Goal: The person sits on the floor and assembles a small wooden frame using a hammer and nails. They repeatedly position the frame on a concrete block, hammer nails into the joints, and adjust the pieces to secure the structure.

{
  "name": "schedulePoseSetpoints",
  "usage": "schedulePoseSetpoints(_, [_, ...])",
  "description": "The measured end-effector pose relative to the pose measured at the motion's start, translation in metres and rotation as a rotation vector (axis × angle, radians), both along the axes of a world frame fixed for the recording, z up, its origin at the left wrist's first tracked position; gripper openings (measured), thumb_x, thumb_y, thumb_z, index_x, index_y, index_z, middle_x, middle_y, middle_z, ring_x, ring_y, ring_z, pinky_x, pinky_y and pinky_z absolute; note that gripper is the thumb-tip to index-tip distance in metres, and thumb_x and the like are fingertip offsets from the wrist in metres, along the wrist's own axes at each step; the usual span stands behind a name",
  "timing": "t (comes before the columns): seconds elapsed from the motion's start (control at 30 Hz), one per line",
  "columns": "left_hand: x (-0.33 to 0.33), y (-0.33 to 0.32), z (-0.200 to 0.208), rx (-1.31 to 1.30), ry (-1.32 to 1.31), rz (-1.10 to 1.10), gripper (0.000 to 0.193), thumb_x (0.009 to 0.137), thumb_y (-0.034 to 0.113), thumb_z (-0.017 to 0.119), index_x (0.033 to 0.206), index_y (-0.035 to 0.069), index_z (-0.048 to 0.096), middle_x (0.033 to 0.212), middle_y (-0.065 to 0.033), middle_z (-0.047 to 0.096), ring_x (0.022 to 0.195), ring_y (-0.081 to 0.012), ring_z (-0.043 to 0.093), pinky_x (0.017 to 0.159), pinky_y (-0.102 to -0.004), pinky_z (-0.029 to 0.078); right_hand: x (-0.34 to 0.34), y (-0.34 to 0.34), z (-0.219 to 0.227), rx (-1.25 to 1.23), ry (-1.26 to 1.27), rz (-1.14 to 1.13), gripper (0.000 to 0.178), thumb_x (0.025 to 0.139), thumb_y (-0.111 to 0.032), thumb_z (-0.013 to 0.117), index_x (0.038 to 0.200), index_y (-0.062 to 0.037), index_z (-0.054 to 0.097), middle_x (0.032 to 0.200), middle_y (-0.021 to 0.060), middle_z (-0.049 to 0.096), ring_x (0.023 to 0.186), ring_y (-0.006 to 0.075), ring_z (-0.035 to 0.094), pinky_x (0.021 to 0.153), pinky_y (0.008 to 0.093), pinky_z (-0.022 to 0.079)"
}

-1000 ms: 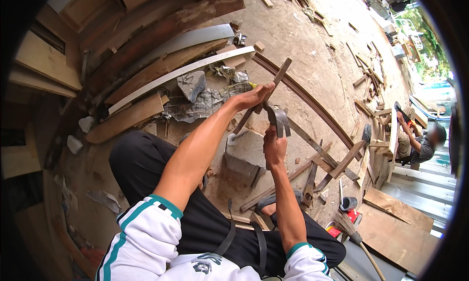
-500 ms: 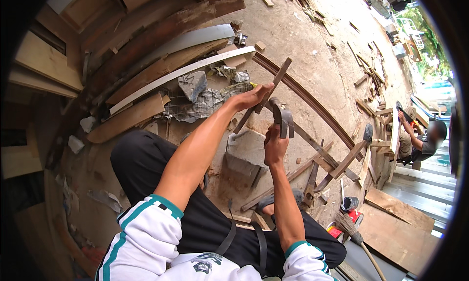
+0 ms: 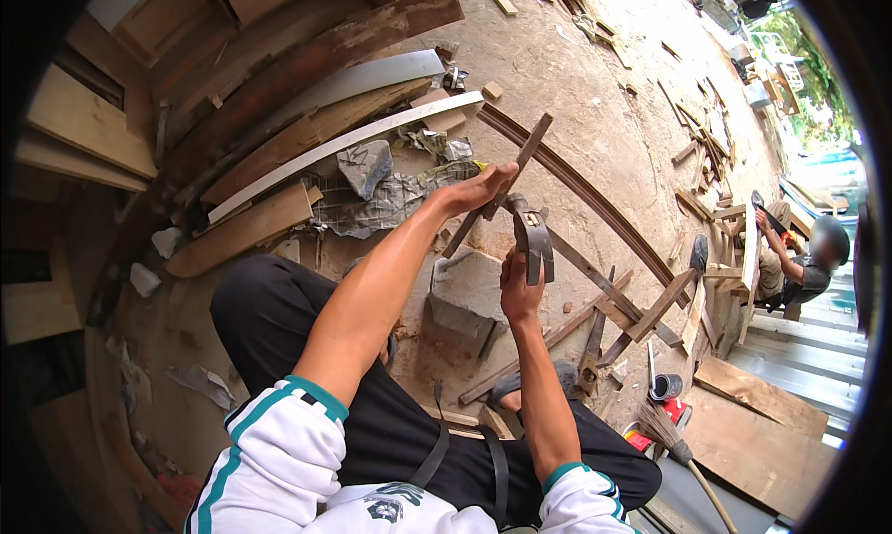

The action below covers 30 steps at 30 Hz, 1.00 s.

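My left hand [image 3: 483,188] is closed around a short dark wooden strip [image 3: 531,146], which slants up and away from me. The strip crosses the near end of a long wooden bar [image 3: 595,276], and a second crosspiece [image 3: 662,305] sits toward the bar's far right end. In my right hand [image 3: 522,291] is a claw hammer [image 3: 533,241], gripped by its handle just below the metal head. The hammer head is close beside the crossing of strip and bar; whether it touches them I cannot tell. A pale concrete block [image 3: 469,288] stands on the ground below my hands.
Boards and a white strip [image 3: 348,149] lie at left with a stone chunk [image 3: 365,167]. A long brown rail [image 3: 585,200] curves across the ground beyond. At right are a broom [image 3: 664,432], a can [image 3: 665,386] and plywood [image 3: 743,441]. Another person [image 3: 799,265] sits far right.
The hammer head has turned and dropped slightly in my right hand, staying near the wood. My left hand keeps hold of the strip, almost unmoved.
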<state>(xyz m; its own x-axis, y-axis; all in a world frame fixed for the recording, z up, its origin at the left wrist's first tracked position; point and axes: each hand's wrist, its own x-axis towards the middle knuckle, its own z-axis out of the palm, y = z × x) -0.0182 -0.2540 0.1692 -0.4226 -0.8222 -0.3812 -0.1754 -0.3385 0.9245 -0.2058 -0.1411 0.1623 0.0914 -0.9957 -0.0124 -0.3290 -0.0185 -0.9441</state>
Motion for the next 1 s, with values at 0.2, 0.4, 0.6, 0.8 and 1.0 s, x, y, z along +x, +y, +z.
schedulePoseSetpoints(0.2, [-0.005, 0.004, 0.010, -0.024, -0.026, 0.034, 0.122, 0.073, 0.094, 0.015, 0.150, 0.001, 0.028, 0.158, -0.0248, 0.015, 0.148, -0.0365, 0.010, 0.117, -0.0544, 0.014, 0.006, -0.017, -0.004, 0.173, 0.497, 0.017, 0.058, 0.100, -0.051, 0.040, 0.100, 0.0028, 0.063, 0.076, 0.0290, 0.062, 0.076, 0.0468, 0.062, 0.067, 0.0511, 0.047])
schedulePoseSetpoints(0.4, [0.000, 0.005, 0.006, -0.005, -0.029, 0.032, 0.122, 0.073, 0.094, 0.015, 0.150, 0.000, 0.028, 0.158, -0.0242, 0.015, 0.148, -0.0359, 0.010, 0.117, -0.0539, 0.013, 0.001, -0.008, 0.006, 0.046, -0.078, -0.088, 0.049, 0.101, -0.045, 0.045, 0.095, 0.0013, 0.059, 0.065, 0.0116, 0.056, 0.054, 0.0172, 0.054, 0.050, 0.0376, 0.041])
schedulePoseSetpoints(0.6, [-0.010, 0.007, 0.016, -0.031, 0.023, 0.088, 0.119, 0.073, 0.095, 0.016, 0.149, 0.005, 0.030, 0.158, -0.0232, 0.017, 0.147, -0.0368, 0.013, 0.116, -0.0550, 0.012, -0.006, -0.019, -0.014, 0.161, 0.491, -0.010, 0.052, 0.102, -0.043, 0.037, 0.088, 0.0024, 0.059, 0.082, 0.0320, 0.060, 0.080, 0.0524, 0.059, 0.069, 0.0545, 0.044])
schedulePoseSetpoints(0.8, [-0.004, 0.004, 0.003, -0.037, 0.008, 0.090, 0.105, 0.077, 0.091, 0.018, 0.136, 0.008, 0.042, 0.154, -0.0224, 0.025, 0.143, -0.0342, 0.018, 0.114, -0.0539, 0.015, -0.011, -0.014, 0.001, 0.069, 0.248, -0.136, 0.070, 0.099, -0.062, 0.035, 0.070, -0.0015, 0.056, 0.050, 0.0057, 0.048, 0.050, 0.0183, 0.053, 0.048, 0.0358, 0.039])
schedulePoseSetpoints(1.0, [-0.011, 0.002, -0.004, -0.056, -0.038, 0.117, 0.103, 0.078, 0.092, 0.013, 0.133, 0.010, 0.043, 0.142, -0.0175, 0.036, 0.136, -0.0295, 0.026, 0.113, -0.0504, 0.016, 0.003, -0.023, -0.012, -0.046, 0.342, -0.064, 0.051, 0.100, -0.046, 0.042, 0.096, 0.0017, 0.061, 0.065, 0.0225, 0.061, 0.056, 0.0391, 0.060, 0.053, 0.0489, 0.044])
